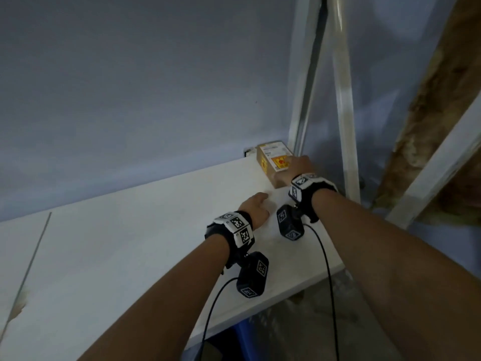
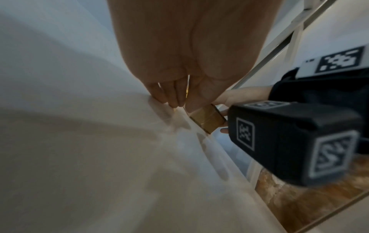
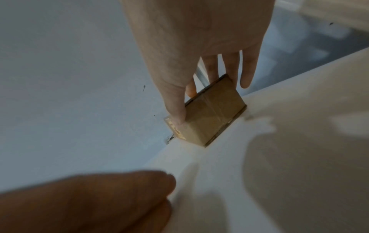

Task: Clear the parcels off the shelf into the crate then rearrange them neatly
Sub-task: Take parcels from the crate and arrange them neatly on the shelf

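Right hand [image 1: 299, 168] takes hold of a small brown cardboard parcel [image 1: 272, 162] at the far right corner of the white shelf [image 1: 130, 243].

The parcel is taped along its seams and carries a white label and an orange-red sticker on top; the right thumb [image 3: 175, 110] presses its near left edge while the other fingers reach over its far side. The left hand [image 1: 256, 208] rests on the shelf nearby, fingers loosely curled, holding nothing. Behind stands a pale blue wall [image 1: 130, 87], with a white metal upright [image 1: 304, 87] just beside the parcel.
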Demonstrator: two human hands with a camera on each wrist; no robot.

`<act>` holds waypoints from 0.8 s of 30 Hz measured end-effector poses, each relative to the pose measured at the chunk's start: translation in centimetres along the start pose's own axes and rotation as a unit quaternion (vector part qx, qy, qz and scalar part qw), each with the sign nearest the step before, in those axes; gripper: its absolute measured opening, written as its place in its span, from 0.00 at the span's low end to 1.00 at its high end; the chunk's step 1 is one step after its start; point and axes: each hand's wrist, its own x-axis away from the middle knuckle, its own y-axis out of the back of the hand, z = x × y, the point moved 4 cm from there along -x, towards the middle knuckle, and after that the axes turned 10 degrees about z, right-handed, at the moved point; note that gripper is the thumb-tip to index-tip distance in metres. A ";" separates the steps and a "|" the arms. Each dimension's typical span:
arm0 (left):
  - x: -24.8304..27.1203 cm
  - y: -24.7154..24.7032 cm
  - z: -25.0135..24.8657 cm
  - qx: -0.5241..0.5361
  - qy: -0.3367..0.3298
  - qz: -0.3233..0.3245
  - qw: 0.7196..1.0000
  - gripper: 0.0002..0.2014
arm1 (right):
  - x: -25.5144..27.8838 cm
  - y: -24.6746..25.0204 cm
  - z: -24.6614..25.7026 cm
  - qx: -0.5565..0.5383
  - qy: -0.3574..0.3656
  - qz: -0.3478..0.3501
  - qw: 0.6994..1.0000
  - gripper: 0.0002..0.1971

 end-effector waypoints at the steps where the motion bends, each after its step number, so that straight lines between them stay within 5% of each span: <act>1: -0.2 -0.1 0.2 0.002 0.003 -0.004 1.000 0.30 | -1.0 0.1 -0.1 0.003 -0.001 0.003 1.000 0.45; 20: -0.3 -0.8 1.4 0.004 -0.024 -0.014 1.000 0.30 | -6.7 1.9 -0.3 -0.004 0.019 -0.005 1.000 0.45; 24: -0.5 -0.6 1.4 0.004 -0.025 -0.009 1.000 0.29 | -4.4 1.4 0.0 0.035 0.037 -0.059 0.997 0.48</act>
